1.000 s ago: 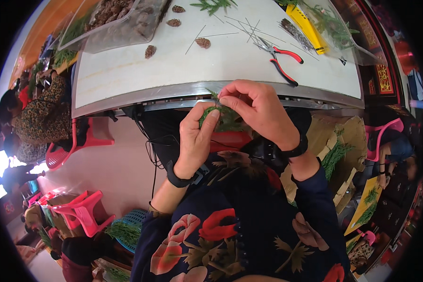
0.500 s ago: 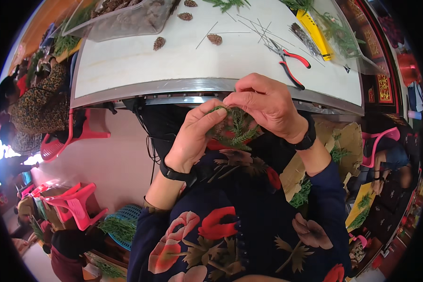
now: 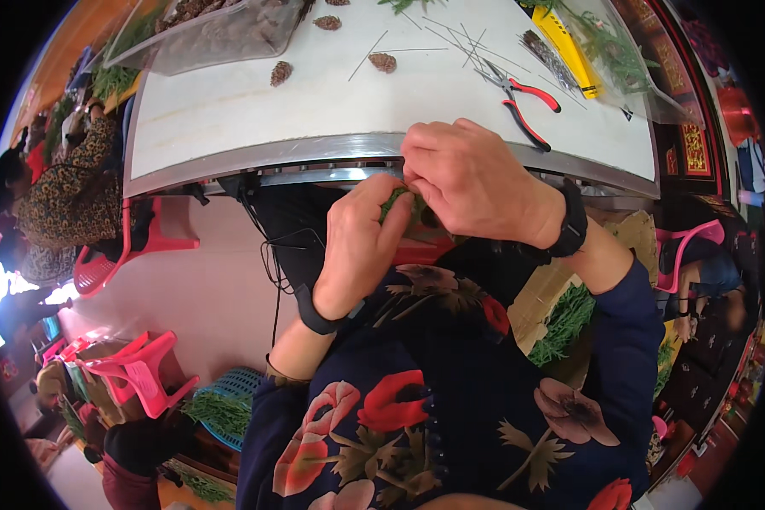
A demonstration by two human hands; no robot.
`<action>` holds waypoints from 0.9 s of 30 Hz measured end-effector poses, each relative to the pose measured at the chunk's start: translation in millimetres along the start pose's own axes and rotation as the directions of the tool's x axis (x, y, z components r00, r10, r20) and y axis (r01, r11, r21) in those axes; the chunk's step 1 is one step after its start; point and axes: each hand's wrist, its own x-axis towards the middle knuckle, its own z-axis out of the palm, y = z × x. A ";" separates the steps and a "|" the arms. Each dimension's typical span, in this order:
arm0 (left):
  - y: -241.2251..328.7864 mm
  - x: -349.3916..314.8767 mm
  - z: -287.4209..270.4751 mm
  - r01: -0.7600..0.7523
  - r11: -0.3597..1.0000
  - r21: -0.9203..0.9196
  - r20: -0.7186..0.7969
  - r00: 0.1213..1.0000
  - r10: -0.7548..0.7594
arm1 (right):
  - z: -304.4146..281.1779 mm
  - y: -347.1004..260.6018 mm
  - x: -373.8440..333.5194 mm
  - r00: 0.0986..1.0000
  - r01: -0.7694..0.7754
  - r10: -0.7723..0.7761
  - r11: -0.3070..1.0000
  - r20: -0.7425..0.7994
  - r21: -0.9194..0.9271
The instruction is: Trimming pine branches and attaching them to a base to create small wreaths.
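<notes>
A: Busy room, people (image 3: 72,204) and pink chairs (image 3: 143,374) off to the sides. White table (image 3: 340,102) with a metal edge up front, use that as landmark. What's on it?

B: Clear plastic bin (image 3: 221,56) of pinecones, table's far left. Loose pinecone (image 3: 382,63) near the table's middle, more toward the bin. Thin wires (image 3: 416,49) across the table's far half, pliers (image 3: 507,86) with red-and-black handles right of the table's middle.

A: Hands?

B: Left hand (image 3: 361,229) just this side of the table's near edge, thumb pressed against bent forefinger, pinching a green sprig (image 3: 391,202). Right hand (image 3: 476,183) overlaps the table's near edge in view, knuckles up, fingers curled. Fingertips hidden; can't tell how tight, or if it has hold of anything.

A: Sprig, exactly?

B: Just this side of the table's near edge, between left thumb and forefinger, right beside the right hand's thumb. Mostly covered.

A: Lower down?

B: Cardboard (image 3: 527,310) with cut greenery (image 3: 567,327), near side of the table, right. Blue basket (image 3: 245,380) with more, near side, left.
</notes>
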 end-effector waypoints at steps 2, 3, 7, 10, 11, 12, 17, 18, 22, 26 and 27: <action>0.5 -0.1 1.3 -0.031 0.997 0.075 -0.048 0.998 0.034 | 1.1 -0.7 -1.2 0.994 -0.107 0.104 0.992 0.042 0.073; 0.7 0.0 1.0 -0.056 0.992 0.109 -0.069 0.996 0.063 | 1.1 -0.8 -1.1 0.980 -0.185 0.176 0.978 0.088 0.100; 1.7 -0.1 -13.4 0.317 0.681 -0.660 0.256 0.947 -0.193 | -9.9 9.0 2.9 0.992 0.050 -0.010 0.948 -0.127 0.314; 3.2 -2.9 -23.2 0.406 0.487 -0.773 0.386 0.911 -0.147 | -15.1 10.3 6.3 0.986 0.158 -0.130 0.931 -0.103 0.330; 2.7 -3.7 -25.0 0.469 0.381 -0.797 0.455 0.881 -0.131 | -16.7 10.7 7.2 0.979 0.201 -0.180 0.918 -0.092 0.342; 1.2 -3.7 -25.7 0.469 0.379 -0.798 0.455 0.881 -0.133 | -18.0 11.2 8.4 0.978 0.207 -0.187 0.917 -0.090 0.341; -13.9 -2.0 -25.4 0.548 0.165 -0.820 0.562 0.825 0.050 | -21.4 15.7 17.2 0.921 0.389 -0.381 0.881 -0.082 0.269; -16.4 -2.3 -24.8 0.557 0.134 -0.820 0.570 0.817 0.088 | -21.7 16.5 18.5 0.909 0.415 -0.407 0.875 -0.087 0.248; -19.5 -5.1 -22.3 0.577 0.088 -0.812 0.581 0.813 0.026 | -22.3 17.6 20.8 0.889 0.458 -0.446 0.860 -0.104 0.224; -14.6 -5.0 -24.0 0.578 0.080 -0.812 0.579 0.815 -0.003 | -20.0 17.8 23.7 0.888 0.457 -0.450 0.851 -0.091 0.259; -12.3 -4.6 -24.4 0.578 0.080 -0.812 0.580 0.814 0.010 | -19.6 17.6 23.5 0.892 0.450 -0.446 0.850 -0.081 0.276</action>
